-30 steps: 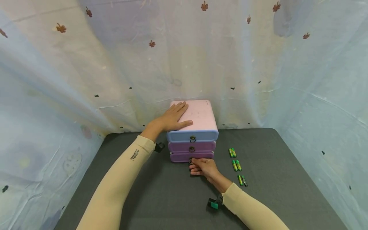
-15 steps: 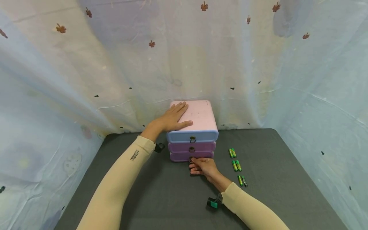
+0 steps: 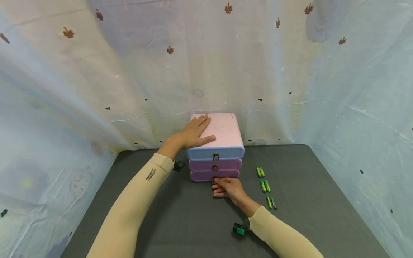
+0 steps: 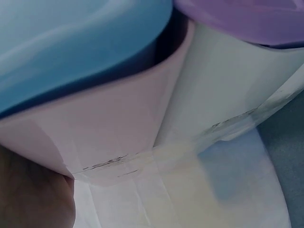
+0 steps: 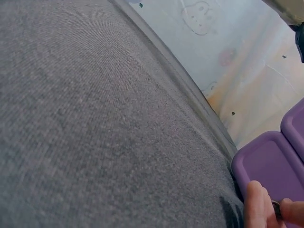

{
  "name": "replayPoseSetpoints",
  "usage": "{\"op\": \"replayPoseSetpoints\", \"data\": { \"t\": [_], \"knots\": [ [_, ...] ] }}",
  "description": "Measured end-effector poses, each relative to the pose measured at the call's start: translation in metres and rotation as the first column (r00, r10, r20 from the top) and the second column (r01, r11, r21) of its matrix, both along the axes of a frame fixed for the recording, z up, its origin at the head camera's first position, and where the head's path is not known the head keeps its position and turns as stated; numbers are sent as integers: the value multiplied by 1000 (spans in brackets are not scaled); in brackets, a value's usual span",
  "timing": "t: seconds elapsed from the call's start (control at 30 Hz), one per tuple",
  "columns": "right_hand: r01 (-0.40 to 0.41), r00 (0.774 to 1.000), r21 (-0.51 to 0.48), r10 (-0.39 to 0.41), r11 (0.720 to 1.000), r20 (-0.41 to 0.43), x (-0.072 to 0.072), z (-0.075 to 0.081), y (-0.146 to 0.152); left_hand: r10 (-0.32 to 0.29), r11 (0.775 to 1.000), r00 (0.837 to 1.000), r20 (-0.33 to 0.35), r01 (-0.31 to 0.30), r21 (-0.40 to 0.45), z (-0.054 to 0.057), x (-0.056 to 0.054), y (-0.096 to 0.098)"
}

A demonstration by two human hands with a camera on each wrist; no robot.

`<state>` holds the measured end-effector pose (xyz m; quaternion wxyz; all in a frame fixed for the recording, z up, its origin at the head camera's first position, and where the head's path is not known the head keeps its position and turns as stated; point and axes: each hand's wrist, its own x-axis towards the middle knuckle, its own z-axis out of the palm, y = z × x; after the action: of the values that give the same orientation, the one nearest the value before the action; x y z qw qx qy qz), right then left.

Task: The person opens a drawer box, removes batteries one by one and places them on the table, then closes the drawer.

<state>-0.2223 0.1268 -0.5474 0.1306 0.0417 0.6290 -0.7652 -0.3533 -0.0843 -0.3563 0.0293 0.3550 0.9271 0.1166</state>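
Observation:
A small chest of drawers (image 3: 226, 129) stands at the back of the table, with a pink top, a blue top drawer (image 3: 200, 154) and two purple drawers below. My left hand (image 3: 193, 132) lies flat on the pink top, fingers spread. At the bottom purple drawer (image 3: 200, 176), my right hand (image 3: 230, 188) pinches the ring pull (image 5: 276, 209) between thumb and fingers. In the right wrist view that ring shows dark between the fingertips. The left wrist view looks along the chest's side, with part of the left hand (image 4: 35, 194) at the lower corner.
Three pairs of green AA-style batteries (image 3: 265, 186) lie on the dark grey table (image 3: 180, 222), to the right of the chest. A patterned curtain (image 3: 155, 79) hangs behind and along both sides.
The bottom drawer has shifted very slightly inward since a second ago. Both hands otherwise keep their places, the left on the top and the right at the ring pull.

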Motion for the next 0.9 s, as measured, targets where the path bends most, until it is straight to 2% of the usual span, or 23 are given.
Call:
{"op": "replayPoseSetpoints", "data": {
  "t": [0.33, 0.63, 0.77, 0.9],
  "knots": [
    [-14, 1000, -3, 14, 1000, -12, 4, 0, 2, 2, 1000, 1000, 1, -2, 24, -3, -1, -1],
    [-62, 998, -16, 61, 998, -28, 18, 4, 9, -3, 997, 1000, 13, 2, 75, -5, -2, -7],
    [-86, 996, -30, 85, 996, -33, 24, 12, 16, -7, 991, 999, 32, 2, 132, -5, -1, -11],
    [-99, 994, 4, 99, 995, -55, 28, 21, 26, -5, 981, 998, 63, -7, 193, -7, -1, -18]
  ]
}}
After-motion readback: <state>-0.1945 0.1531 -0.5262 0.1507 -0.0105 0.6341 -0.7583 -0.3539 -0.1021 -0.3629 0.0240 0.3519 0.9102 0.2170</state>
